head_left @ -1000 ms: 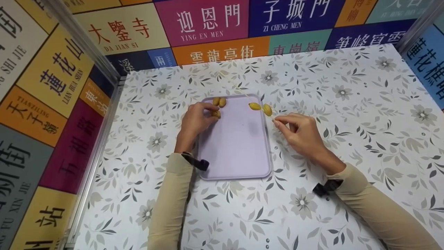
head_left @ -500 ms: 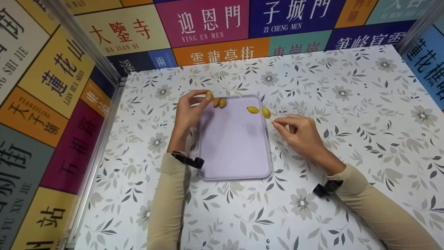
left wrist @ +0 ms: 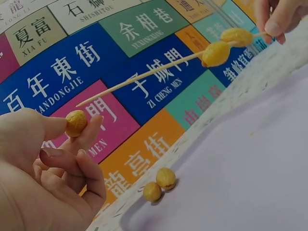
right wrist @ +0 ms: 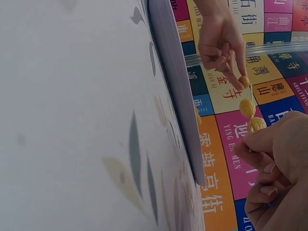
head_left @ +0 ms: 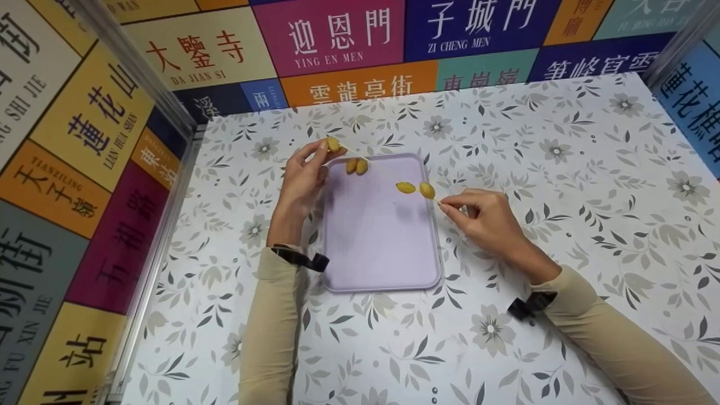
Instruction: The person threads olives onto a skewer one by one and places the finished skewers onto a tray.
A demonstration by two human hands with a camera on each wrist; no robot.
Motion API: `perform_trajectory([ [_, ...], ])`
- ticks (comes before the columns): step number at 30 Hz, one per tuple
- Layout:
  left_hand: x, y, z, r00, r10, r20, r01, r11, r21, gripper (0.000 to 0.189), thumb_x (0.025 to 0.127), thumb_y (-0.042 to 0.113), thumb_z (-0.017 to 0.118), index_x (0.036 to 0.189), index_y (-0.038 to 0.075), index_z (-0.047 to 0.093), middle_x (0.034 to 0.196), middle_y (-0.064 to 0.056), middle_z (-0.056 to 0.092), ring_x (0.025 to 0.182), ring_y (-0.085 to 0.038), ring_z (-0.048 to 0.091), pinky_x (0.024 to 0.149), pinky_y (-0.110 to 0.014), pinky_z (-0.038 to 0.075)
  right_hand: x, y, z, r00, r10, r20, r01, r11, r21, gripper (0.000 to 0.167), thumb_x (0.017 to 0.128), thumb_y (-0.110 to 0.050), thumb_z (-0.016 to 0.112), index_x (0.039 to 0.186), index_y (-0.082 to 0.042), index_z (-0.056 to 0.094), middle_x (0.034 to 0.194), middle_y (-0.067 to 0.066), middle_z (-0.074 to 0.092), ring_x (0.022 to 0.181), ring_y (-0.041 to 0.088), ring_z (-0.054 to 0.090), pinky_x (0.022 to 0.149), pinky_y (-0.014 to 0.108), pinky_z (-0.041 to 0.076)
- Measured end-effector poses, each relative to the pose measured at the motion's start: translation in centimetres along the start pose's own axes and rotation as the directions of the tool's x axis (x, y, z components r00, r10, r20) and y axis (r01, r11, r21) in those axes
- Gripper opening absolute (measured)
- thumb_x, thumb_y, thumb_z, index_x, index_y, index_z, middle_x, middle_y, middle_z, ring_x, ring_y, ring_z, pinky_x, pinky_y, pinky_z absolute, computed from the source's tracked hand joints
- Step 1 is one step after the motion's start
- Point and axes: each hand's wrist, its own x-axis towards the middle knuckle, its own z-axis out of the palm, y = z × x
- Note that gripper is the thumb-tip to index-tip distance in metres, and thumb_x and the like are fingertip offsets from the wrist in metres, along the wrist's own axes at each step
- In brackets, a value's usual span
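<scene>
My left hand point(head_left: 301, 179) pinches a wrinkled yellow oval fruit point(left wrist: 76, 123) between thumb and finger, above the tray's far left corner. A thin wooden skewer point(left wrist: 144, 74) slants across to it, its pointed tip close over that fruit in the left wrist view. Two more such fruits are threaded toward the skewer's other end, a left one point(head_left: 405, 187) and a right one point(head_left: 427, 190). My right hand point(head_left: 489, 218) grips the skewer's end just behind them, beside the tray's right edge. On the lilac tray point(head_left: 382, 242), two loose fruits point(head_left: 356, 166) lie side by side at the far left.
A white table point(head_left: 562, 225) with a grey leaf-and-flower print carries the tray. Panels with coloured signs point(head_left: 337, 39) rise behind it and on the left side. Both forearms reach in from the near edge, each with a black wrist camera point(head_left: 301, 257).
My left hand has lifted a fruit from the tray and brought it up and left to the skewer's tip. My right hand has shifted the skewer slightly down and left.
</scene>
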Motion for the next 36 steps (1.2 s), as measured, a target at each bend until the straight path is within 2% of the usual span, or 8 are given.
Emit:
perform_trajectory([
  [4, -0.04, 0.11, -0.07, 0.999, -0.034, 0.008, 0.034, 0.997, -0.066, 0.031, 0.112, 0.03, 0.062, 0.137, 0.015, 0.072, 0.122, -0.008, 0.081, 0.058, -0.01, 0.033, 0.064, -0.024, 0.036, -0.02, 0.02, -0.02, 1.0, -0.001, 0.011, 0.001, 1.0, -0.005, 0.009, 0.097, -0.014, 0.083, 0.105, -0.012, 0.087, 0.072, -0.007, 0.068, 0.054, 0.011, 0.044, 0.049, 0.022, 0.032],
  [8, -0.06, 0.18, -0.23, 0.999, -0.042, 0.032, 0.046, 0.994, -0.103, 0.032, 0.113, 0.029, 0.06, 0.14, 0.016, 0.07, 0.129, -0.009, 0.079, 0.06, -0.011, 0.033, 0.067, -0.025, 0.037, 0.03, 0.04, 0.06, 1.0, 0.025, 0.011, -0.026, 1.0, 0.015, 0.009, 0.097, -0.014, 0.083, 0.104, -0.012, 0.088, 0.069, -0.006, 0.066, 0.053, 0.013, 0.045, 0.049, 0.02, 0.032],
  [13, 0.09, 0.24, -0.29, 0.998, -0.053, 0.041, 0.059, 0.985, -0.162, 0.032, 0.111, 0.028, 0.064, 0.142, 0.021, 0.07, 0.132, -0.008, 0.075, 0.058, -0.011, 0.033, 0.066, -0.025, 0.038, 0.04, 0.05, 0.07, 0.999, 0.035, -0.001, -0.035, 0.999, 0.022, 0.009, 0.097, -0.014, 0.083, 0.105, -0.013, 0.088, 0.069, -0.005, 0.066, 0.055, 0.013, 0.046, 0.05, 0.019, 0.032],
  [18, 0.19, 0.1, -0.47, 0.999, -0.033, 0.029, 0.037, 0.988, -0.151, 0.034, 0.108, 0.03, 0.069, 0.142, 0.026, 0.07, 0.129, -0.005, 0.071, 0.055, -0.011, 0.033, 0.063, -0.024, 0.039, 0.0, 0.03, 0.02, 0.999, 0.04, -0.01, -0.04, 0.999, 0.021, 0.009, 0.098, -0.015, 0.083, 0.105, -0.015, 0.088, 0.072, -0.005, 0.069, 0.056, 0.012, 0.047, 0.051, 0.019, 0.033],
  [21, 0.21, -0.02, -0.57, 1.0, -0.009, 0.009, 0.01, 0.99, -0.137, 0.032, 0.107, 0.029, 0.071, 0.138, 0.022, 0.071, 0.124, -0.004, 0.072, 0.055, -0.011, 0.034, 0.062, -0.024, 0.038, 0.01, 0.0, 0.01, 0.999, 0.04, -0.01, -0.04, 0.999, 0.023, 0.009, 0.098, -0.016, 0.083, 0.105, -0.016, 0.088, 0.071, -0.005, 0.068, 0.056, 0.013, 0.047, 0.051, 0.019, 0.033],
  [24, 0.24, -0.08, -0.64, 1.0, 0.002, -0.003, -0.002, 0.987, -0.164, 0.026, 0.107, 0.027, 0.072, 0.132, 0.018, 0.072, 0.117, -0.004, 0.072, 0.056, -0.01, 0.034, 0.062, -0.024, 0.037, 0.0, -0.03, 0.05, 0.999, 0.031, -0.011, -0.031, 0.999, 0.02, 0.009, 0.098, -0.016, 0.083, 0.106, -0.015, 0.088, 0.069, -0.005, 0.065, 0.056, 0.013, 0.046, 0.05, 0.02, 0.033],
  [36, 0.21, 0.05, -0.75, 0.998, 0.026, 0.052, -0.016, 0.984, -0.177, 0.027, 0.11, 0.027, 0.066, 0.135, 0.016, 0.072, 0.12, -0.005, 0.066, 0.057, -0.011, 0.034, 0.063, -0.025, 0.038, -0.01, 0.04, 0.03, 1.0, 0.005, -0.006, -0.005, 1.0, 0.031, 0.009, 0.097, -0.016, 0.084, 0.105, -0.013, 0.088, 0.068, -0.006, 0.064, 0.055, 0.012, 0.045, 0.05, 0.02, 0.033],
])
